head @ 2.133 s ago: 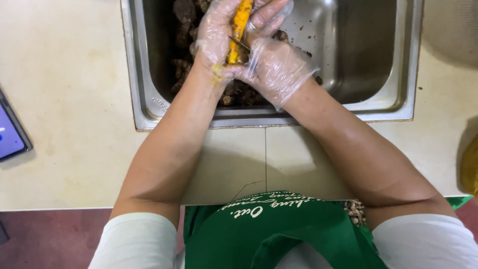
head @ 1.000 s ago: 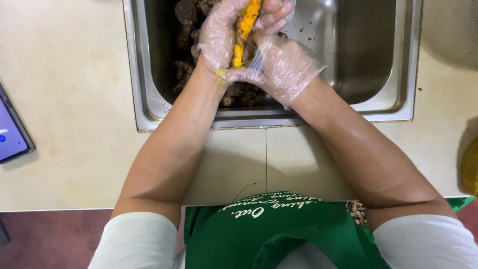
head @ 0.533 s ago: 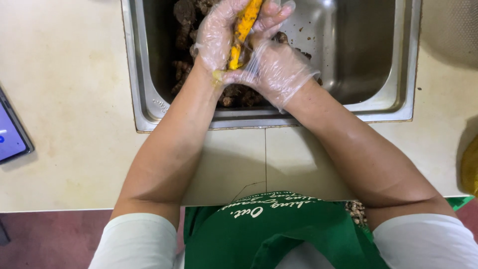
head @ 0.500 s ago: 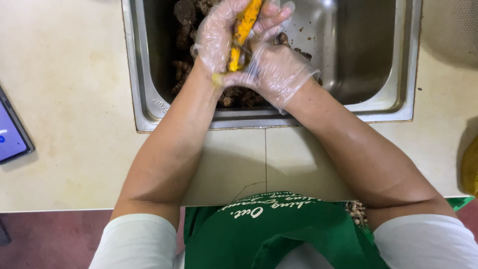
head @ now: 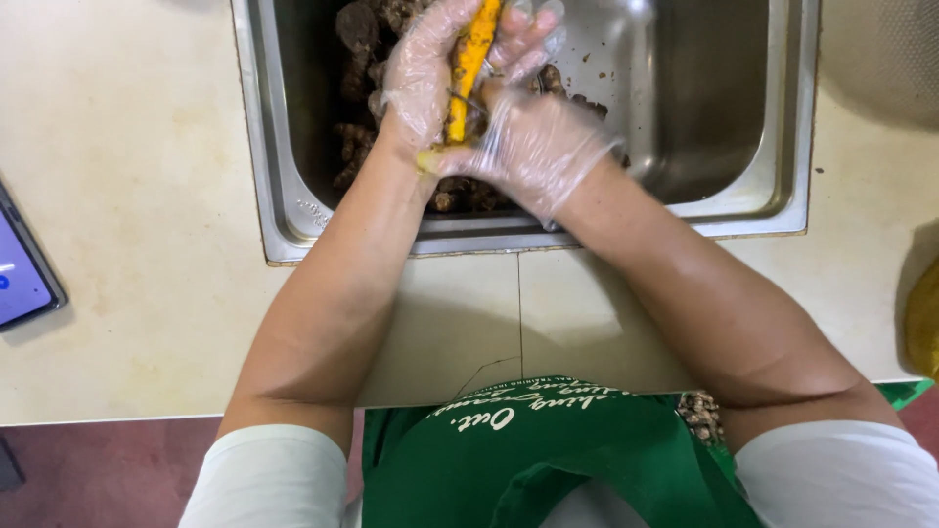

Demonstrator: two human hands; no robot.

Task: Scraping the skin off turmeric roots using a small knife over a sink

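Note:
Both hands wear clear plastic gloves and work over a steel sink (head: 293, 225). My left hand (head: 421, 83) grips a long orange-yellow root (head: 471, 54), peeled bright, held lengthwise and pointing away from me. My right hand (head: 533, 142) is closed against the root's near end, its fingers pressed on it; a thin dark tool may sit between the fingers, but I cannot tell. Under the hands lies a heap of brown, unpeeled roots (head: 357, 59) in the sink's left part.
A cream countertop (head: 137, 196) surrounds the sink. A device with a lit blue screen (head: 22, 274) lies at the left edge. A yellow object (head: 921, 318) shows at the right edge. I wear a green apron (head: 528, 450).
The hands have stayed over the sink with the orange root between them; the right hand has shifted slightly along the root's near end.

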